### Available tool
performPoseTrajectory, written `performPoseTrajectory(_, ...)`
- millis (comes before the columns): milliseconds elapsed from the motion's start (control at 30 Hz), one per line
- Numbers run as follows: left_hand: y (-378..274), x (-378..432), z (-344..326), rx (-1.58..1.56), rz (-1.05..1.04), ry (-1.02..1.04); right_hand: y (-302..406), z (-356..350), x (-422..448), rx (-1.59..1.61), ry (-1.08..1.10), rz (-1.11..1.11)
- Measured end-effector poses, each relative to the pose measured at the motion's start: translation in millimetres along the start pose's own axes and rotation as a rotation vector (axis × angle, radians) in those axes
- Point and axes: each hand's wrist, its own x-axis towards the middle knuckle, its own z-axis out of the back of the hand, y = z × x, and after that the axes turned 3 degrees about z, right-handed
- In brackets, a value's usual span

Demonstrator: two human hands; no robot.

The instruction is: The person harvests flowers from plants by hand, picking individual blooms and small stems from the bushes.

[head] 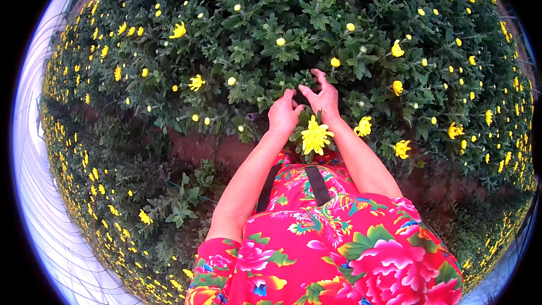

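Note:
Both hands reach in among leafy chrysanthemum plants (245, 51) bearing yellow blooms and buds. My left hand (284, 112) has its fingers curled at a leafy stem; whether they grip it is hard to tell. Close beside it on the right, my right hand (324, 97) has thumb and forefinger spread around a small green shoot tip (301, 79), with nothing plainly held. An open yellow chrysanthemum bloom (316, 135) stands between my forearms, just below the hands. A yellow bud (335, 62) is just above the right hand's fingers.
A pipe end (254, 116) shows among leaves left of my left hand. Bare reddish soil (203, 146) forms a strip between plant rows. More flowering plants (106, 203) spread on both sides. Pale ribbed greenhouse sheeting (46, 203) curves along the left edge.

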Motion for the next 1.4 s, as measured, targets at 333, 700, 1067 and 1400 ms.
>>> performPoseTrajectory(333,26,34,-13,-0.391,-0.132,-0.107,-14,-15,-4,0.57,0.016,-0.127)
performPoseTrajectory(700,35,38,-13,-0.866,-0.094,0.171,-41,-18,-11,0.669,0.114,-0.256)
performPoseTrajectory(1067,36,36,-24,-1.035,-0.083,0.046,-56,-28,-9,0.352,-0.106,-0.175)
performPoseTrajectory(1400,38,34,-23,-0.991,-0.025,0.034,-14,-1,-1,-0.111,0.027,0.21)
